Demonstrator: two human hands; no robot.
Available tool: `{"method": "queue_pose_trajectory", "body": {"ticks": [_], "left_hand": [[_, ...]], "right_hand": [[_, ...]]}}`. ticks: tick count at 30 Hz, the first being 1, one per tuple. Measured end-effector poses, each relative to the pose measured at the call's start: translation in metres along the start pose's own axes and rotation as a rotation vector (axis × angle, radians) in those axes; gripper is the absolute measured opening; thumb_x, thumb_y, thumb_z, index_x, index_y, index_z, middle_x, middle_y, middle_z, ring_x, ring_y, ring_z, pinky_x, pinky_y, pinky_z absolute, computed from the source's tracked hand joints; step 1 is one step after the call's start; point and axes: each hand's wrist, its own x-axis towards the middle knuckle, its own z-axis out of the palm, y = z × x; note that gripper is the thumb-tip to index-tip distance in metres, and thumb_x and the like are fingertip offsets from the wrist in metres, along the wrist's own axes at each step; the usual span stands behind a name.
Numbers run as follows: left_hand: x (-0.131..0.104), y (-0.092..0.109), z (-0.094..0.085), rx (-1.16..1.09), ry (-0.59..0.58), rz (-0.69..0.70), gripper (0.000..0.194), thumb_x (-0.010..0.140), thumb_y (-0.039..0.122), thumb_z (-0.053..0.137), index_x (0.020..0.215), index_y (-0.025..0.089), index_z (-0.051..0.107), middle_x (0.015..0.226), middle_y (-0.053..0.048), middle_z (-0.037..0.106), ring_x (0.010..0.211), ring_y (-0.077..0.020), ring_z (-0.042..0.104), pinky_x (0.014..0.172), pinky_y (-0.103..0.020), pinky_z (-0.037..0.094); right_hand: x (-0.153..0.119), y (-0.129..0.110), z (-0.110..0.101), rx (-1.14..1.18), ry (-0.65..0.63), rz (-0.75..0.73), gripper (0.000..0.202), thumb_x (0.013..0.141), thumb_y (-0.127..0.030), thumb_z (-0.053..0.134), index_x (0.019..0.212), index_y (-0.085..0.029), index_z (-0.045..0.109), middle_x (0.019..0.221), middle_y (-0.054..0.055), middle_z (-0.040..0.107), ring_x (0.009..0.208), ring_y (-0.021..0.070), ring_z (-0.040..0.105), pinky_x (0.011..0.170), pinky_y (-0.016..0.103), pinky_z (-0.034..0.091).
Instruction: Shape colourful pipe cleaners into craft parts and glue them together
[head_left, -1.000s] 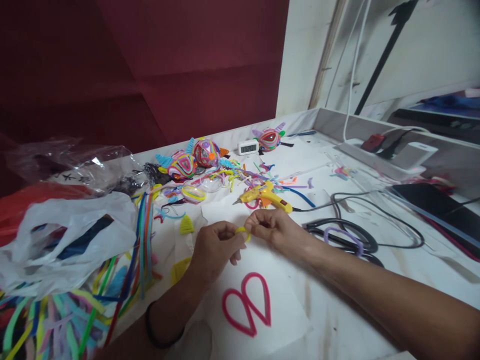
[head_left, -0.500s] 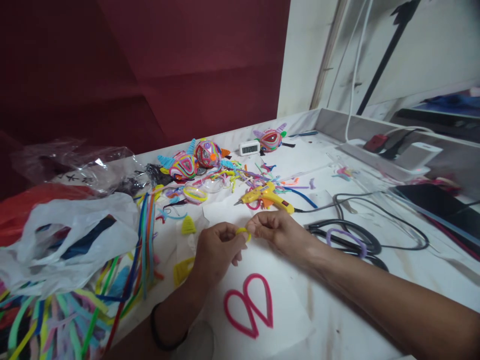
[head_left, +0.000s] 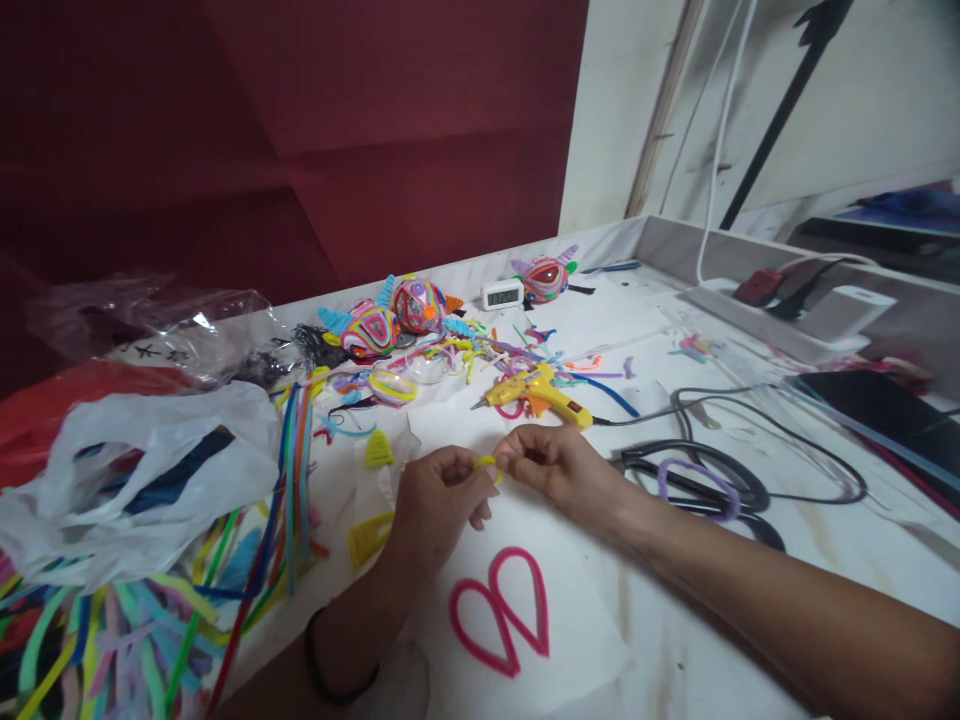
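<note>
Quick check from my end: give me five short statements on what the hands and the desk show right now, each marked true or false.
1. Both hands pinch one small yellow pipe-cleaner piece between them. True: the left hand and the right hand meet on it.
2. The glue gun is in the right hand. False: it lies on the desk beyond the hands, untouched.
3. The pink double-loop shape lies flat on white paper, nearer the person than the hands. True.
4. The purple loop sits to the left of the left hand. False: it lies on the black cables to the right of the right hand.
5. The small digital clock stands near the desk's far edge. True.
</note>
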Motion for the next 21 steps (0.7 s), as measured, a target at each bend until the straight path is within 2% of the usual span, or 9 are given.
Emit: {"method": "queue_pose_trajectory", "body": {"ticks": [4,9,15,21], "left_hand": [[-0.001,-0.002,-0.001,-0.005,-0.039,0.019,0.016,0.07,0.024,0.061,0.058,0.014,0.06,0.043,0.003,0.054,0.037,-0.0068,0.048,0.04,-0.018,0.039],[0.001,-0.007,-0.003,0.019,-0.063,0.053,0.019,0.074,0.029,0.058,0.061,0.015,0.059,0.044,0.003,0.055,0.039,-0.0084,0.05,0.042,-0.019,0.041],[0.001,-0.008,-0.007,0.227,-0.044,0.162,0.019,0.077,0.031,0.055,0.063,0.018,0.057,0.043,0.006,0.049,0.039,-0.0072,0.043,0.04,-0.017,0.033],[0.0,-0.012,-0.006,0.365,-0.021,0.279,0.018,0.078,0.03,0.053,0.066,0.018,0.059,0.044,0.006,0.048,0.041,-0.0079,0.044,0.043,-0.019,0.031]], "right_hand": [[-0.002,0.003,-0.001,-0.074,-0.022,-0.011,0.021,0.086,-0.034,0.046,0.077,-0.017,0.054,0.071,0.001,0.057,0.065,0.0131,0.05,0.059,0.026,0.037],[-0.004,0.0,-0.002,-0.217,-0.029,-0.036,0.021,0.088,-0.032,0.043,0.078,-0.018,0.054,0.071,0.001,0.056,0.064,0.0132,0.049,0.058,0.025,0.036],[-0.008,-0.008,-0.003,-0.419,-0.007,-0.076,0.014,0.086,-0.023,0.044,0.081,-0.018,0.056,0.066,-0.001,0.05,0.06,0.012,0.042,0.055,0.024,0.033],[-0.008,-0.006,-0.003,-0.416,-0.01,-0.087,0.014,0.086,-0.022,0.045,0.08,-0.017,0.056,0.067,0.0,0.051,0.06,0.0115,0.042,0.055,0.023,0.033]]}}
